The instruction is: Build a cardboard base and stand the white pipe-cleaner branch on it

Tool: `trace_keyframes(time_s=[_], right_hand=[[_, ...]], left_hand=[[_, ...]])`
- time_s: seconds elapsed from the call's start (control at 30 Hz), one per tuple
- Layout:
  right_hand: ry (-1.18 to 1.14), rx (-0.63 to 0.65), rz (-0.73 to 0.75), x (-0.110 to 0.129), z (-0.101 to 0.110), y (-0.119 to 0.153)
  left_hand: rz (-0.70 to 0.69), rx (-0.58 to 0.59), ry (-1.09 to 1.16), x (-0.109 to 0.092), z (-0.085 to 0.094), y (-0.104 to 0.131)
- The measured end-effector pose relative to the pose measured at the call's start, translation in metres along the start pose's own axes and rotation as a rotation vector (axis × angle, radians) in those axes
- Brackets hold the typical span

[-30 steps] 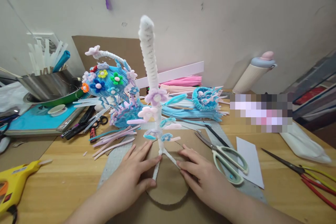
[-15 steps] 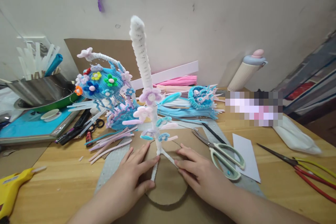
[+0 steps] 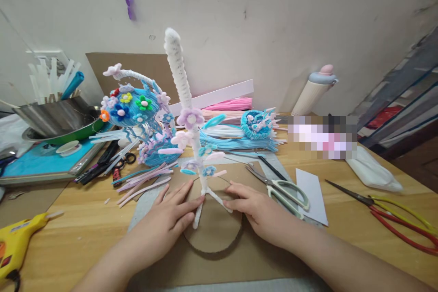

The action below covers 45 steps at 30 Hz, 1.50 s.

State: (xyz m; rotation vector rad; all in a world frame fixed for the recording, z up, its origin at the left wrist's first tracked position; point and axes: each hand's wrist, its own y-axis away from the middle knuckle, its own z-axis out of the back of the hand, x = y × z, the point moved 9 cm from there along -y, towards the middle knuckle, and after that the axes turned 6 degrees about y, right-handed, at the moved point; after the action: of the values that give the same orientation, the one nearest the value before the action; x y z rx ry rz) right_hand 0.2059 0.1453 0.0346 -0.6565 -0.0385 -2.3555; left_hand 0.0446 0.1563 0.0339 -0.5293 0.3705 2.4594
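Note:
A white fuzzy stem (image 3: 178, 70) with pastel flowers and leaves stands upright, its lower end split into legs resting on a round cardboard piece (image 3: 215, 232). The disc lies on a larger cardboard sheet (image 3: 164, 267). My left hand (image 3: 162, 219) lies spread at the disc's left side, with fingertips by the left leg of the stem. On the right, my right hand (image 3: 262, 214) rests over the disc's edge with fingers apart, its fingertips touching the right leg. Both palms face down.
Green-handled scissors (image 3: 284, 191), a white card (image 3: 311, 198) and red-and-yellow-handled scissors (image 3: 372, 203) lie right. A yellow glue gun (image 3: 25, 242) is at left. Behind are a blue flowered piece (image 3: 133, 105), a metal pot (image 3: 56, 116), pipe cleaners (image 3: 236, 139) and a bottle (image 3: 315, 91).
The camera view has shifted slightly. My left thumb has moved off the left leg's lower end, leaving that end in view. My right fingers have shifted slightly at the right leg.

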Motion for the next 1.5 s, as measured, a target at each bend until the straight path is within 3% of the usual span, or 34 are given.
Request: trace_keyframes(time_s=[0.27,0.57,1.0,1.23,1.5], right_hand=[[0.059,-0.024,0.105,-0.001,0.004,-0.006],[0.031,-0.053,0.098,0.008,0.012,-0.005],[-0.014,-0.021,0.036,0.0,0.006,-0.005],[0.017,-0.008,0.021,0.001,0.008,-0.008],[0.056,-0.046,0.072,0.007,0.014,-0.011]], left_hand=[[-0.046,-0.14,0.025,0.005,0.007,-0.005],[-0.054,-0.136,0.03,0.003,0.009,-0.004],[-0.001,-0.137,-0.013,0.004,0.005,-0.005],[0.077,-0.197,-0.011,0.006,-0.002,-0.007],[0.033,-0.297,-0.025,0.005,-0.004,-0.013]])
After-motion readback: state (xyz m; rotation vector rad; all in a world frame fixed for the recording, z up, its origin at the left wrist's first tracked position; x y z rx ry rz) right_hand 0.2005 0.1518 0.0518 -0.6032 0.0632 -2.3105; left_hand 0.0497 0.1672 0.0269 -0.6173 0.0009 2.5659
